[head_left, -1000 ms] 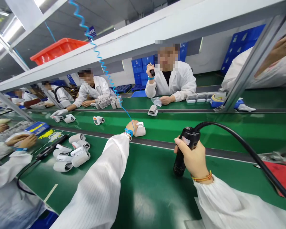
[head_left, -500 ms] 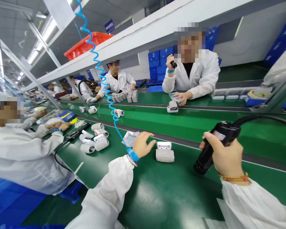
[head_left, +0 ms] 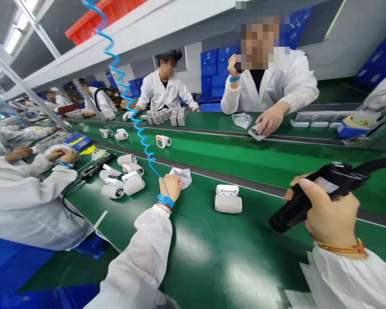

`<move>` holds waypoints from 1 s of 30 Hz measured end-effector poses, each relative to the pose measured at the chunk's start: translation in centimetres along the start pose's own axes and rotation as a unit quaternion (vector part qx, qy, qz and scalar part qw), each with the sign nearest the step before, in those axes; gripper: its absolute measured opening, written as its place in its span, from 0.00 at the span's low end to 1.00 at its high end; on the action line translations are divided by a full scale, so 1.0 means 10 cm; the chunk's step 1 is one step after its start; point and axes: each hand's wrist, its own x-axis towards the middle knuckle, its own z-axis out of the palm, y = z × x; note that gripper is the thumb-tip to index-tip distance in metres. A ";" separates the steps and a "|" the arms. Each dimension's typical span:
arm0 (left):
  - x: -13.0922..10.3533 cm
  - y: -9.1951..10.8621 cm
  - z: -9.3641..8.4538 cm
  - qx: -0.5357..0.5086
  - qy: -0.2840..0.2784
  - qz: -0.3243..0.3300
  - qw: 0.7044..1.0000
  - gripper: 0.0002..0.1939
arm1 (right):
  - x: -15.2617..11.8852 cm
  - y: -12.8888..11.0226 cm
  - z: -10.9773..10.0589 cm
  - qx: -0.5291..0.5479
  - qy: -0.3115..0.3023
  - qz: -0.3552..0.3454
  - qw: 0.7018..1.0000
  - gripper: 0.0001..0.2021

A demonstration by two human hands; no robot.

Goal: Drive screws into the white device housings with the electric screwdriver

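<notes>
My right hand (head_left: pixel 333 212) grips a black corded electric screwdriver (head_left: pixel 304 199), held tilted above the green bench with its nose down to the left. My left hand (head_left: pixel 171 186) has reached a clear plastic bag (head_left: pixel 184 177) of tiny parts. Its fingers are bent down at the bag's edge, and the fingertips are hidden. A blue wristband (head_left: pixel 165 200) circles that wrist, joined to a coiled blue cord (head_left: pixel 138 124). Between my hands, a white wrist blood pressure monitor with a rolled pale cuff (head_left: pixel 228 203) rests on the bench, touched by neither.
Several more monitors with cuffs (head_left: pixel 133 184) lie left of my left hand, beside another black corded tool (head_left: pixel 96 167). Single monitors (head_left: pixel 163 141) sit on the green conveyor (head_left: pixel 199 150). Co-workers in white coats sit opposite and at left; one opposite handles a monitor (head_left: pixel 257 132).
My left hand has moved left from beside the monitor to the bag, its fingers now bent down. My right hand still grips the screwdriver. The co-worker opposite has shifted a monitor rightward.
</notes>
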 end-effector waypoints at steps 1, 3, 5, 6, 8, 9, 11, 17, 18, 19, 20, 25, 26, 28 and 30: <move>0.00 -0.01 -0.01 0.002 -0.001 0.000 1.000 0.12 | 0.00 0.00 0.00 0.005 0.000 0.004 1.000 0.11; 0.01 -0.04 -0.03 0.007 -0.003 -0.002 1.000 0.14 | -0.01 0.00 0.00 0.021 -0.001 0.019 1.000 0.11; 0.01 -0.05 -0.07 0.011 -0.003 -0.005 1.000 0.16 | 0.00 0.00 0.00 0.033 -0.008 0.019 0.999 0.12; -0.01 -0.03 -0.10 0.008 0.007 -0.004 1.000 0.16 | 0.00 0.00 0.00 0.035 -0.015 0.017 0.999 0.11; -0.07 0.09 -0.18 -0.021 0.051 0.019 0.998 0.15 | 0.00 -0.01 -0.01 0.039 -0.028 0.016 0.999 0.11; -0.14 0.18 -0.21 -0.051 0.076 0.050 0.995 0.15 | -0.01 -0.03 -0.02 0.042 -0.035 0.017 0.998 0.10; -0.33 0.45 -0.25 -0.127 0.102 0.150 0.975 0.13 | -0.04 -0.08 -0.02 0.060 -0.050 0.023 0.997 0.10; -0.98 1.14 -0.09 -0.227 0.010 0.447 0.865 0.15 | -0.28 -0.40 0.07 0.231 -0.070 0.046 0.969 0.15; -1.02 1.17 -0.06 -0.233 0.006 0.458 0.858 0.15 | -0.33 -0.44 0.09 0.246 -0.074 0.049 0.965 0.15; -1.04 1.17 -0.04 -0.240 0.004 0.463 0.853 0.16 | -0.37 -0.48 0.12 0.254 -0.078 0.050 0.963 0.16; -1.04 1.16 -0.03 -0.246 0.003 0.466 0.850 0.16 | -0.40 -0.51 0.14 0.257 -0.080 0.049 0.962 0.16; -0.97 1.08 -0.06 -0.252 -0.010 0.484 0.838 0.17 | -0.46 -0.53 0.20 0.239 -0.062 0.050 0.968 0.17; -0.96 1.08 -0.07 -0.248 -0.017 0.486 0.838 0.17 | -0.47 -0.53 0.21 0.231 -0.060 0.057 0.969 0.17; -0.96 1.08 -0.09 -0.240 -0.031 0.488 0.839 0.18 | -0.48 -0.54 0.22 0.206 -0.060 0.072 0.974 0.17; -0.97 1.09 -0.10 -0.235 -0.045 0.487 0.840 0.19 | -0.48 -0.55 0.22 0.172 -0.058 0.085 0.980 0.18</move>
